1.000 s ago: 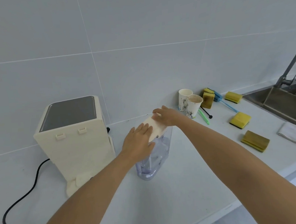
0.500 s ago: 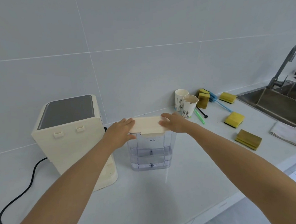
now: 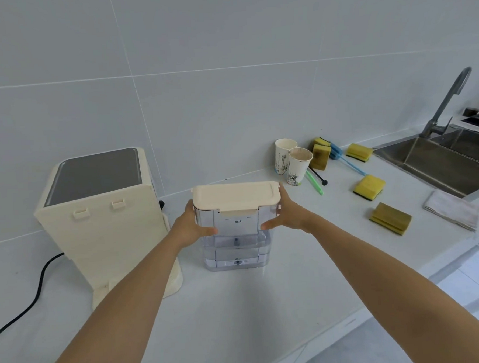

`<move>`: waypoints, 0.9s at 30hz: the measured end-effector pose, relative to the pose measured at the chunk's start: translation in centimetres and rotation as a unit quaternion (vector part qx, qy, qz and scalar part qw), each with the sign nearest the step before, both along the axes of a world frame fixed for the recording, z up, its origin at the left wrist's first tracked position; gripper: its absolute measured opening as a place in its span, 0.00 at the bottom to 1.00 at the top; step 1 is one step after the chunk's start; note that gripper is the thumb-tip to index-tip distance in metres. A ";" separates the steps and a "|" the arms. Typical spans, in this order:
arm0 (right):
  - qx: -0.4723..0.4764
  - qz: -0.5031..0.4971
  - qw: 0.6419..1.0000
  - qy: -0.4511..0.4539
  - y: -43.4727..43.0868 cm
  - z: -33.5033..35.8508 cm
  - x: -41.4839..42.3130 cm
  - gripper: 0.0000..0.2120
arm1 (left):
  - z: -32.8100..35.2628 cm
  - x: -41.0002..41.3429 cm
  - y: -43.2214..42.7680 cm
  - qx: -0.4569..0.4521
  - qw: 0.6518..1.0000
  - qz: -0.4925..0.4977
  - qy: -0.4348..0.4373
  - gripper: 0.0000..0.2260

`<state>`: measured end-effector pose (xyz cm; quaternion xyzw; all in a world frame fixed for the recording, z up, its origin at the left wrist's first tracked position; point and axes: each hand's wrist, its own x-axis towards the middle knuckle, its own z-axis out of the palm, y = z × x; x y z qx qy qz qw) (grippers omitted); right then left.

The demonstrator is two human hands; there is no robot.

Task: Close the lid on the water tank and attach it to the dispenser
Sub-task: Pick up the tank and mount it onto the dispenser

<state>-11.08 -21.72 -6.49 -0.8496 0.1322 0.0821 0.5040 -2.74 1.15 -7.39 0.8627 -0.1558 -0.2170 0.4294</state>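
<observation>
A clear plastic water tank [image 3: 236, 243] stands upright on the white counter, part full of water. Its cream lid [image 3: 235, 195] lies flat and closed on top. My left hand [image 3: 190, 226] grips the tank's left side just under the lid, and my right hand [image 3: 286, 216] grips the right side, thumbs on the front face. The cream dispenser [image 3: 103, 220] with a dark grey top stands to the left of the tank, its back with two small tabs facing me. A gap separates tank and dispenser.
A black power cord [image 3: 29, 300] runs left from the dispenser. Two paper cups [image 3: 293, 164], several yellow sponges [image 3: 369, 186], brushes [image 3: 346, 160] and a folded cloth [image 3: 453, 209] lie to the right. A steel sink [image 3: 449, 154] with a tap sits at far right. The counter edge [image 3: 339, 326] runs near me.
The lid went from tilted to flat and closed on the tank. Both hands slid off the lid down to the tank's sides. The tank now faces me squarely.
</observation>
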 end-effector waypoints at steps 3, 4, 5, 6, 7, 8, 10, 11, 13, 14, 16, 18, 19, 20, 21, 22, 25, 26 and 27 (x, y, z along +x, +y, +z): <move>0.013 -0.015 1.000 0.001 0.6 -1.3 -0.3 0.53 | -0.9 0.1 -0.7 -0.014 0.999 0.030 0.008 0.42; 0.011 -0.021 1.000 0.007 0.7 -1.6 -0.2 0.51 | -1.1 0.2 -0.8 -0.015 0.999 0.033 0.011 0.42; 0.006 -0.029 0.999 0.014 0.7 -1.9 0.0 0.49 | -1.2 0.4 -0.9 -0.019 0.999 0.033 0.014 0.42; 0.000 -0.040 0.999 0.018 0.8 -2.1 0.1 0.48 | -1.1 0.5 -0.9 -0.019 0.999 0.031 0.015 0.42; -0.004 -0.048 0.999 0.021 0.9 -2.1 0.2 0.48 | -1.2 0.6 -0.8 -0.021 0.999 0.030 0.014 0.42; -0.006 -0.054 0.998 0.025 0.8 -2.2 0.3 0.48 | -1.2 0.7 -0.8 -0.017 0.999 0.030 0.014 0.42; -0.012 -0.060 0.998 0.023 0.7 -2.2 0.6 0.46 | -1.2 0.8 -0.8 -0.016 0.999 0.033 0.011 0.42; -0.013 -0.060 0.998 0.021 0.7 -2.2 0.6 0.45 | -1.3 0.8 -0.9 -0.019 0.999 0.034 0.011 0.41; -0.013 -0.061 0.998 0.015 0.6 -2.3 0.6 0.43 | -1.3 0.8 -0.9 -0.024 0.999 0.035 0.010 0.41; -0.014 -0.064 0.998 0.014 0.6 -2.3 0.6 0.43 | -1.3 0.7 -0.9 -0.028 0.999 0.035 0.011 0.40; -0.016 -0.068 0.998 0.011 0.6 -2.3 0.5 0.43 | -1.1 0.5 -0.7 -0.035 0.999 0.037 0.013 0.40; -0.024 -0.058 0.998 0.009 0.7 -2.1 0.4 0.43 | -0.8 0.1 -0.3 -0.040 0.998 0.036 0.013 0.39; -0.030 -0.051 0.998 0.008 0.8 -1.9 0.4 0.43 | -0.7 -0.1 0.0 -0.047 0.998 0.036 0.012 0.39; -0.036 -0.043 0.998 0.008 0.9 -1.6 0.5 0.43 | -0.3 -0.4 0.3 -0.051 0.998 0.037 0.011 0.38; -0.044 -0.035 0.998 0.008 1.0 -1.2 0.7 0.43 | 0.0 -0.7 0.6 -0.056 0.998 0.041 0.007 0.37; -0.050 -0.027 0.998 0.008 1.2 -0.6 0.8 0.43 | 0.5 -1.0 1.0 -0.060 0.997 0.047 0.002 0.37; -0.066 0.002 0.998 0.004 2.1 1.0 1.1 0.44 | 2.0 -2.0 2.3 -0.083 0.993 0.078 -0.009 0.36; -0.068 0.012 0.998 0.002 2.6 1.6 1.2 0.44 | 2.5 -2.3 2.8 -0.092 0.992 0.088 -0.011 0.35; -0.071 0.022 0.997 0.000 3.1 2.1 1.2 0.43 | 3.0 -2.6 3.3 -0.099 0.990 0.097 -0.013 0.34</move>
